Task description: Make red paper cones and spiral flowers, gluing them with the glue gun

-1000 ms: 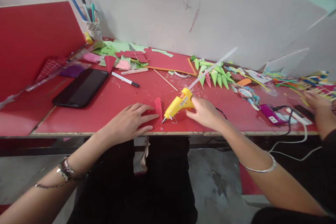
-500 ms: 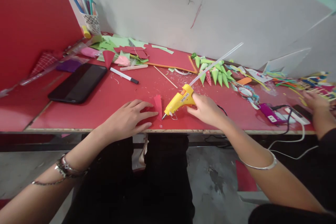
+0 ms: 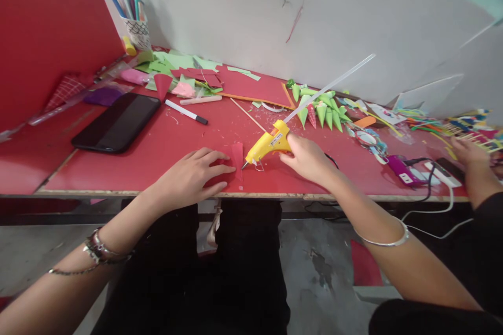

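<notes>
Little by little, prob best to run yellow glue gun [image 3: 269,142] along red paper strip [image 3: 238,156] nr front of counter [image 3: 291,183], w/ R hand [image 3: 306,158] wrapped round gun, L hand [image 3: 196,174] spread open, gripping nothing, fingertips [image 3: 231,169] steadying strip's L side

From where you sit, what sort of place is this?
Probably a craft workspace: the right hand holds a yellow glue gun, and paper scraps and green cones lie toward the back of the red table.
</notes>
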The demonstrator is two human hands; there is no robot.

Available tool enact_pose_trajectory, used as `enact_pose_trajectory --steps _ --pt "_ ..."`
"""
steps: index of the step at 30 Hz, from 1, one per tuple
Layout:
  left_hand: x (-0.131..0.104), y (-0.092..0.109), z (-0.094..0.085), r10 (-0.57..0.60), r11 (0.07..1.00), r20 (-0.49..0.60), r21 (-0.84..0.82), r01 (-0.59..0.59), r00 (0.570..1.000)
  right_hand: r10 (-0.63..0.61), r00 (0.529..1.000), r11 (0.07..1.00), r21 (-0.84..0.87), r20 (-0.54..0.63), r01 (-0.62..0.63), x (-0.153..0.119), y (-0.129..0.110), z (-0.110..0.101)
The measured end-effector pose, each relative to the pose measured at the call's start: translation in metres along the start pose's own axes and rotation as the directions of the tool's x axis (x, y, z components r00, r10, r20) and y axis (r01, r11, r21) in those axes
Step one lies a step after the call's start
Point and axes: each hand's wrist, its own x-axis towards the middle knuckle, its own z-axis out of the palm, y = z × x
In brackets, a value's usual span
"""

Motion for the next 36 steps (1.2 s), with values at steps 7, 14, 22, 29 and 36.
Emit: enact_pose_trajectory --steps 7,14,22,29,36 --pt "0.000 0.000 0.000 0.005 1.000 -0.005 -0.013 -0.005 1.000 0.011 0.999 0.999 -0.032 -0.040 -0.012 0.007 0.002 0.004" --pt "0.000 0.000 0.000 0.012 1.000 -0.017 -0.024 -0.013 1.000 0.045 0.997 0.996 -0.074 -0.055 -0.049 0.011 0.004 0.005" --pt "0.000 -0.001 0.000 0.015 1.000 -0.023 -0.026 -0.015 1.000 0.039 0.995 0.995 -0.086 -0.092 -0.047 0.017 0.006 0.008" --pt "-0.001 0.000 0.000 0.008 1.000 -0.016 -0.022 -0.009 1.000 0.045 0.990 0.990 -0.125 -0.136 -0.062 0.020 0.004 0.009" --pt "-0.001 0.000 0.001 0.011 1.000 -0.019 -0.018 -0.011 1.000 0.022 0.988 0.986 -0.159 -0.151 -0.046 0.021 0.002 0.007"
